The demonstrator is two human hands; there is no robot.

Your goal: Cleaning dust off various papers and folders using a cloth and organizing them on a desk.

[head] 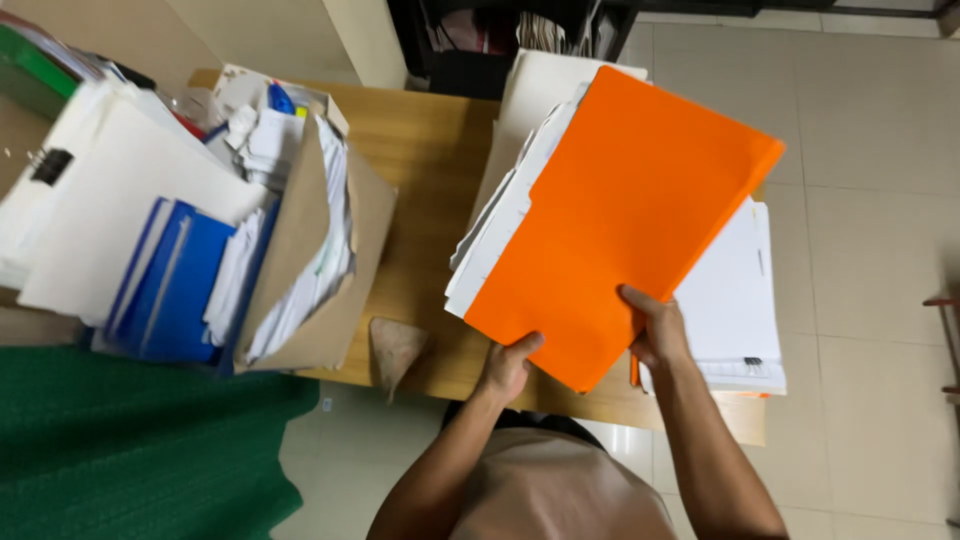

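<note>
Orange folder up over the worktop!
Left hand and right hand pinch the orange folder stuffed with papers by its near edge; best kept level so sheets stay in.

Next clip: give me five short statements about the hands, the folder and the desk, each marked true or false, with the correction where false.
1. Both hands grip the orange folder at its lower edge. True: the left hand and the right hand each hold it.
2. The folder is empty. False: a thick sheaf of white papers sticks out along its left side.
3. Blue binders lie at the left end of the wooden desk. True.
4. The brown envelope is sealed flat. False: it gapes open, stuffed with papers.
5. Under the right hand the desk is bare. False: a white paper stack with a binder clip lies there.
</note>
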